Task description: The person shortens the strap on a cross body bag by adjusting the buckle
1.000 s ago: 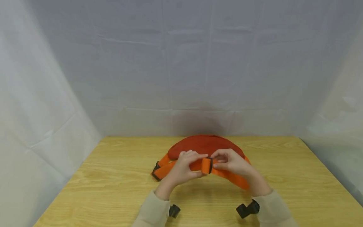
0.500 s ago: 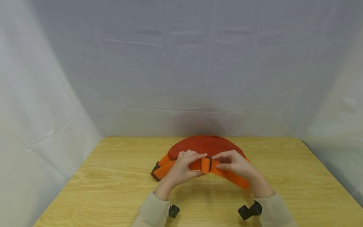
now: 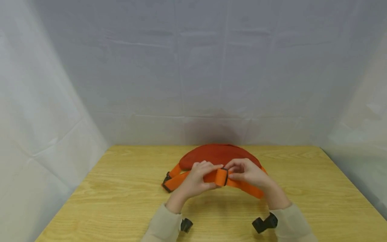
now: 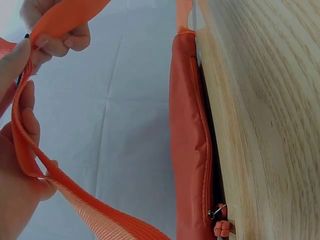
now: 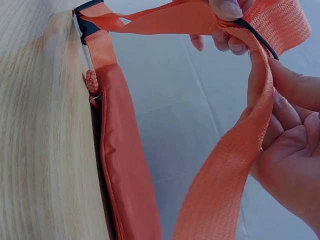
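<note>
Here, left hand [image 3: 196, 179] and right hand [image 3: 254, 173] fingers [image 3: 237, 162] pinch the orange strap [image 3: 221, 177], partly hiding the red pouch [image 3: 219, 154].

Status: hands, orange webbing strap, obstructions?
Left hand and right hand hold orange webbing strap by narrow black slider. Strap raised in front of red fabric pouch. Nothing visibly blocking.

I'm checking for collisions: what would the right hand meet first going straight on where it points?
The right hand would probably meet the black slider on the orange strap first, with the left hand just beyond; exact depth is hard to judge.
</note>
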### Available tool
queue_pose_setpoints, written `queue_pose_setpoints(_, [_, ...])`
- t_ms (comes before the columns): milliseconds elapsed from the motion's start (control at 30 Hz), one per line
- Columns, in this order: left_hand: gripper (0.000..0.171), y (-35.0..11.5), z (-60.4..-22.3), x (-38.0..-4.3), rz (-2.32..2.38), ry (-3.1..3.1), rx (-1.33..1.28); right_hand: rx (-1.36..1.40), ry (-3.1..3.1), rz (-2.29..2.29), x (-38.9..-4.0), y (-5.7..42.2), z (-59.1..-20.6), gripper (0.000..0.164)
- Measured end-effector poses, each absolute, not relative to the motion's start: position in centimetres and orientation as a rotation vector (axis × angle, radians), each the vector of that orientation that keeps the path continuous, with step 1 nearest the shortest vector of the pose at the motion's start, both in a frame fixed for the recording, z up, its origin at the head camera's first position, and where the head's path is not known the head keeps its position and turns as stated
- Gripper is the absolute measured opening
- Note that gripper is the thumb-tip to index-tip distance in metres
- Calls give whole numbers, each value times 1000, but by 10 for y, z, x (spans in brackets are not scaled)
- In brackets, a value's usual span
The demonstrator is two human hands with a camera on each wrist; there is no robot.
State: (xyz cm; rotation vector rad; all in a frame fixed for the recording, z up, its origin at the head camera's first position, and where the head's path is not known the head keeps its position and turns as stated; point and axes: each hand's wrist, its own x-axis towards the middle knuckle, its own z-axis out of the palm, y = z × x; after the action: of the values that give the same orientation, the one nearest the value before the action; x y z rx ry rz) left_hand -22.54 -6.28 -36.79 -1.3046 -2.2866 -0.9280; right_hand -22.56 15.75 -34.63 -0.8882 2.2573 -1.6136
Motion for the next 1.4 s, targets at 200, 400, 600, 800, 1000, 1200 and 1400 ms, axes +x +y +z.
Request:
queue_pose_setpoints(200, [56,-62,-368,-224,-933,-2297,-1292,-866,2221,-1678,-226,157,-349,17])
queue_pose_setpoints(400, [57,-62,-368,-225,-916,-2270,-1250,-927,2246,-1689,-227,161,-353,22])
queue_pose_setpoints(600, [57,-63,-367,-224,-905,-2263,-1223,-1032,2226,-1654,-229,166,-356,28])
queue_pose_setpoints(800, [55,-62,-367,-225,-932,-2255,-1222,-1030,2234,-1660,-229,166,-354,28])
queue_pose_setpoints(1000, [45,-60,-368,-227,-920,-2244,-1216,-930,2244,-1682,-228,162,-351,25])
queue_pose_setpoints(1200, [39,-59,-369,-227,-909,-2224,-1215,-826,2240,-1714,-227,160,-351,23])
queue_pose_setpoints(1400, [39,-60,-369,-227,-913,-2210,-1182,-894,2270,-1698,-227,164,-352,23])
